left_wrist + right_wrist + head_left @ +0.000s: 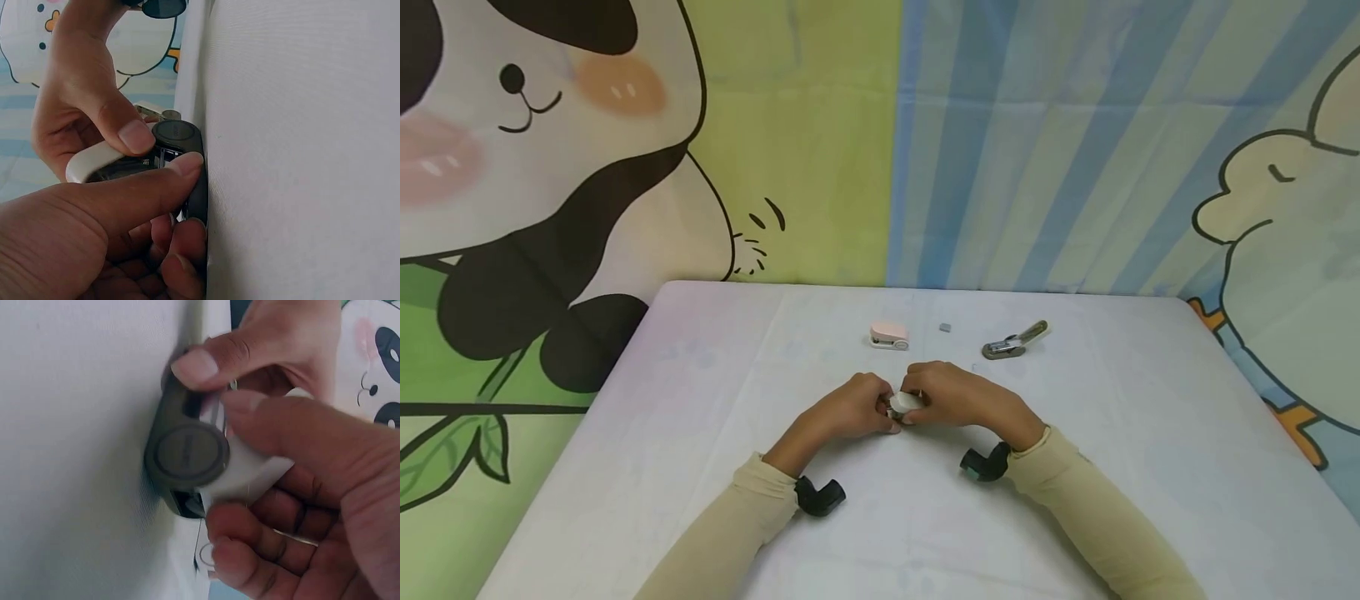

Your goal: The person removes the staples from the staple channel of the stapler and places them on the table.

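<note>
Both hands hold a small stapler [906, 403] low over the table, its white cover [87, 164] swung up from its dark base [157, 431]. My left hand [856, 406] grips the base end. In the left wrist view, its thumb [184, 165] presses by the metal staple channel, fingers curled beneath. My right hand [958, 396] pinches the white cover from the other side. The right wrist view shows that hand's thumb [250, 409] above the cover and its fingers [234, 528] curled below, close to the round pivot [189, 452]. Palms and fingers hide part of the stapler.
Behind the hands, a pink stapler [889, 336], a small grey block of staples [945, 327] and an opened olive stapler [1015, 342] lie on the white-covered table [737, 358]. A cartoon-printed cloth [820, 150] hangs at the back. Each sleeve carries a black wrist camera [822, 497].
</note>
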A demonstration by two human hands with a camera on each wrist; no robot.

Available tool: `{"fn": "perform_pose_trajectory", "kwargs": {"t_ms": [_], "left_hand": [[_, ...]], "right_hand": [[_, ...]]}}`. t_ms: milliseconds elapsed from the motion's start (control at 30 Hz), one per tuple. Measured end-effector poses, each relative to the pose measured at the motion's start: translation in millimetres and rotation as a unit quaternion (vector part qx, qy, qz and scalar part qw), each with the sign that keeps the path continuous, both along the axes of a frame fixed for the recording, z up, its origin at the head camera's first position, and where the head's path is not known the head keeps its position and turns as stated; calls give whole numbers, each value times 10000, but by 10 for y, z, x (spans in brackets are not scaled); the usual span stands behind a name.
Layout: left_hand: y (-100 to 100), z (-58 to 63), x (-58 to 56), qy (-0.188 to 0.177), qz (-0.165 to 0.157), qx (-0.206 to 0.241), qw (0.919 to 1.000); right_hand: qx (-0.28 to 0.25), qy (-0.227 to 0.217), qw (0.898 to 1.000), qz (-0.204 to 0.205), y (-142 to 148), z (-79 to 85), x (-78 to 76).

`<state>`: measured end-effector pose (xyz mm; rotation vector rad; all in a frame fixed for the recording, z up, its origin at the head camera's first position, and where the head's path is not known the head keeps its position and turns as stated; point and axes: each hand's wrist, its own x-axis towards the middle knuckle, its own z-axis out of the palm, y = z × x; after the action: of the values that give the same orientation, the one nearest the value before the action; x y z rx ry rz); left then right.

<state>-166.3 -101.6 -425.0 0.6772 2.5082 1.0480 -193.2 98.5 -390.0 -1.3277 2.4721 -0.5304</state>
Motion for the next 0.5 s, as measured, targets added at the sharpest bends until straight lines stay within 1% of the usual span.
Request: {"fn": "perform_pose_trajectory", "kwargs": {"t_ms": [67, 167, 233, 333, 433, 500], "left_hand": [[9, 1, -8, -15, -39, 24, 10000], [26, 3, -22, -31, -52, 2, 10000], [32, 10, -25, -64, -25, -32, 10000], [23, 6, -25, -105, 21, -63, 9999], [8, 4, -16, -171, 81, -53, 9998], [1, 3, -12, -212, 98, -31, 9997]], "right_hand": [[-61, -206, 9998, 16, 57, 20, -41], [-2, -416, 9991, -21, 165, 72, -91], [202, -511, 9983, -169, 239, 122, -104], [412, -660, 9965, -316, 317, 141, -126], [585, -697, 9952, -350, 338, 148, -123], [580, -574, 9959, -393, 335, 156, -105]]}}
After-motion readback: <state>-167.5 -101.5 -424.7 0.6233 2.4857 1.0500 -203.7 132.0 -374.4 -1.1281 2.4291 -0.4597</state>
